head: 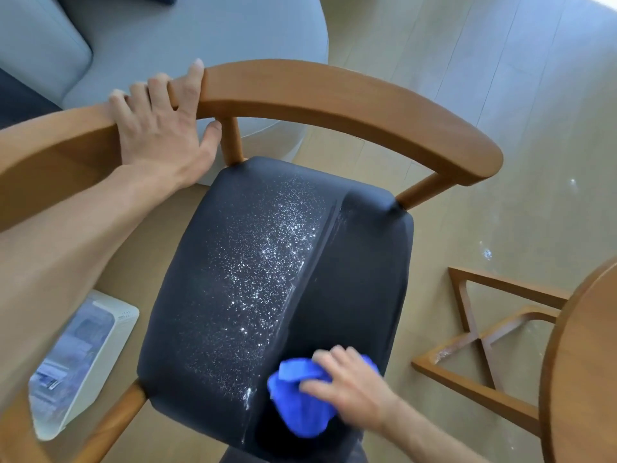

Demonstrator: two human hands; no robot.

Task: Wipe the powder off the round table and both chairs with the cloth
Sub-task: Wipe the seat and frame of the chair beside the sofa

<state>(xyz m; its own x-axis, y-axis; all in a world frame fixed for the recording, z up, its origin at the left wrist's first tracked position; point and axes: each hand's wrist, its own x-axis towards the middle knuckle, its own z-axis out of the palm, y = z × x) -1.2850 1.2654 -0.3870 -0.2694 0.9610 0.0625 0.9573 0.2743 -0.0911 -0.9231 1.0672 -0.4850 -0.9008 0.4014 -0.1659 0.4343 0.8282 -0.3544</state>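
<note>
A wooden chair (pixel 334 98) with a curved backrest and a black padded seat (pixel 207 295) fills the middle. White powder (pixel 267 255) speckles the seat's left and central part; a strip on the right looks clean. My right hand (pixel 350 385) holds a bunched blue cloth (pixel 300 409) against the seat's near right corner. My left hand (pixel 160 128) grips the top of the backrest at the left, fingers over the rail. The round wooden table (pixel 581 362) shows only as an edge at the right.
The table's wooden cross base (pixel 480 342) stands on the pale floor at right, with powder specks (pixel 487 253) nearby. A white box-shaped device (pixel 83 359) sits on the floor left of the chair. A grey sofa (pixel 167 38) lies behind the chair.
</note>
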